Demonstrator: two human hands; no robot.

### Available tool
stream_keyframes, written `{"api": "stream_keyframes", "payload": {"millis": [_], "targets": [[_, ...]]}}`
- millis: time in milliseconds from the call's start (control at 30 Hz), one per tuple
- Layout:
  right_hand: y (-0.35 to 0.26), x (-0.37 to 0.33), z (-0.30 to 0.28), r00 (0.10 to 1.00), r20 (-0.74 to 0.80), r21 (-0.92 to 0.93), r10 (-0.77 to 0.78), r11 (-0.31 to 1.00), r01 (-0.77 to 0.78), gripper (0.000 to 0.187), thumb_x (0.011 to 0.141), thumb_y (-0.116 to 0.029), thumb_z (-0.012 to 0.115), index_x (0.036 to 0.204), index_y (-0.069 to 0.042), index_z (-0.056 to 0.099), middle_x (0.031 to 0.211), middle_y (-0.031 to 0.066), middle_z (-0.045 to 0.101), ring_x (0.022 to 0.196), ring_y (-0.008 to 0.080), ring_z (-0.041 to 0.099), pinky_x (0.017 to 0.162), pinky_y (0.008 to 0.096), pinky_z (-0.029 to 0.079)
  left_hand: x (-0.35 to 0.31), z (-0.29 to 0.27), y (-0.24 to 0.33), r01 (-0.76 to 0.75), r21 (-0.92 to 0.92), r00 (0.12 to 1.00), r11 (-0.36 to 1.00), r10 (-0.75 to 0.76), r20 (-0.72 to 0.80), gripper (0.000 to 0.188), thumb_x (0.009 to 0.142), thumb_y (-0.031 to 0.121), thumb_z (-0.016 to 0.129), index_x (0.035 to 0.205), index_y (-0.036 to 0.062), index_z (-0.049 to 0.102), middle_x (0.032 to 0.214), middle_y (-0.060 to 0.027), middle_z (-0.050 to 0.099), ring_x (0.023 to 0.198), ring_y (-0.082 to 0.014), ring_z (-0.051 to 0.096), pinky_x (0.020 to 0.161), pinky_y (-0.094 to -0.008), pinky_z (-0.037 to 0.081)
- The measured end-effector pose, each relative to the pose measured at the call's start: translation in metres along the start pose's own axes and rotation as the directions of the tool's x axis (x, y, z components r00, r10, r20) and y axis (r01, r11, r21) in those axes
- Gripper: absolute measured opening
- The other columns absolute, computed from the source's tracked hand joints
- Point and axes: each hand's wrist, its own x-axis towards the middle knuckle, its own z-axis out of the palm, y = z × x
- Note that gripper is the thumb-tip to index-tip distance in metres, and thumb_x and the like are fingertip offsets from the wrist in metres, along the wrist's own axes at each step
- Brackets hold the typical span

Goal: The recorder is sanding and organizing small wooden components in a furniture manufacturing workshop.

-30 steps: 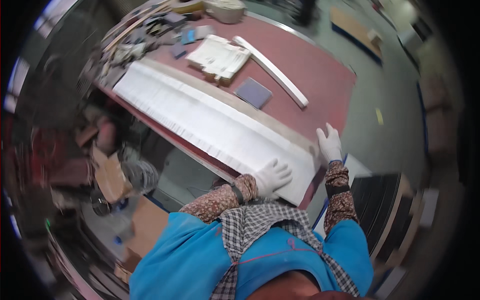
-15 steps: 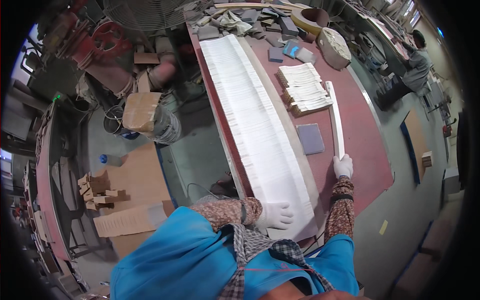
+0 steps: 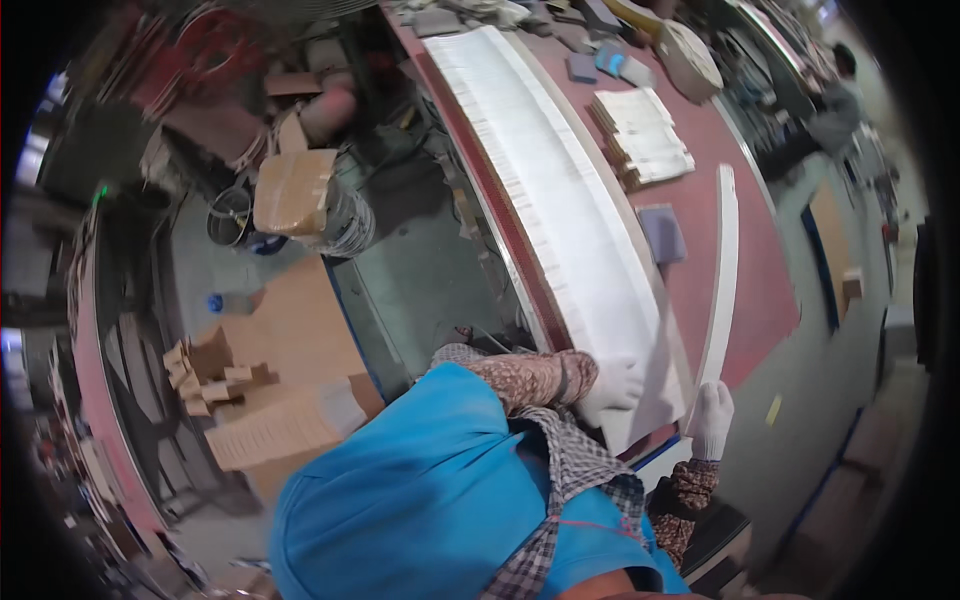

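My right hand (image 3: 712,420), in a white glove, is closed around the near end of a long, slightly curved white slat (image 3: 724,270). The slat points away from me along the table's right side. My left hand (image 3: 612,388), also gloved, rests with its fingers stretched out on the near end of a long row of white slats (image 3: 560,190) laid side by side. Beyond the slat's left side lies a grey-purple sanding pad (image 3: 662,233). Farther off sits a stack of pale wooden pieces (image 3: 648,135).
The red table (image 3: 765,290) carries loose sanding blocks and a large round roll (image 3: 690,62) at its far end. To the left stand a bucket (image 3: 348,222) under a taped box (image 3: 292,190) and cardboard (image 3: 300,310) with wood pieces. A person (image 3: 835,105) works at the far right.
My right hand has drawn the slat nearer to my body and lower in view. My left hand stays on the row's near end. The whole view has shifted and blurred slightly.
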Motion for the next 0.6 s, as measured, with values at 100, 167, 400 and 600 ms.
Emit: {"api": "stream_keyframes", "payload": {"millis": [100,167,400,600], "targets": [[-0.003,-0.06,0.027,0.996,-0.028,0.068,0.084,0.994,-0.082,0.017,0.099,-0.019,0.06,0.102,-0.002,0.064,0.083,-0.002,0.058,0.072,0.0072,0.052,0.064,0.0248,0.044,0.004,-0.033,0.002,0.42,-0.399,0.899,0.815,-0.315,0.304,0.069,0.069,0.037,0.074,0.126,0.0001,0.061,0.136,-0.0189,0.058,0.116,-0.0339,0.06,0.102,-0.0479,0.047],[-0.007,-0.095,0.042,0.981,0.037,0.095,0.188,0.977,-0.191,0.028,0.097,-0.021,0.065,0.113,0.002,0.066,0.087,0.001,0.064,0.078,0.0088,0.058,0.069,0.0264,0.048,-0.013,-0.056,0.009,0.571,-0.695,0.805,0.437,-0.466,0.368,0.075,0.081,0.035,0.071,0.141,-0.0043,0.049,0.145,-0.0221,0.053,0.121,-0.0336,0.06,0.103,-0.0458,0.051],[-0.012,-0.167,0.1,0.938,0.148,-0.502,-0.315,0.793,0.345,0.039,0.082,-0.023,0.078,0.112,-0.001,0.065,0.104,0.0164,0.065,0.095,0.0341,0.066,0.083,0.0412,0.054,-0.151,-0.127,0.002,-0.202,-0.806,0.626,-0.556,-0.706,0.331,0.053,0.105,0.028,0.06,0.147,-0.0006,0.044,0.143,-0.0204,0.054,0.127,-0.0335,0.059,0.102,-0.0524,0.057],[0.036,-0.176,0.135,0.955,0.16,-0.664,-0.251,0.688,0.292,0.041,0.078,-0.026,0.079,0.111,-0.006,0.064,0.101,0.0125,0.064,0.099,0.0344,0.06,0.085,0.0467,0.048,-0.195,-0.09,0.002,-0.176,-0.645,0.35,-0.744,-0.66,0.665,0.044,0.109,0.031,0.053,0.137,-0.0041,0.051,0.127,-0.023,0.065,0.114,-0.0364,0.068,0.087,-0.0506,0.066]]}}
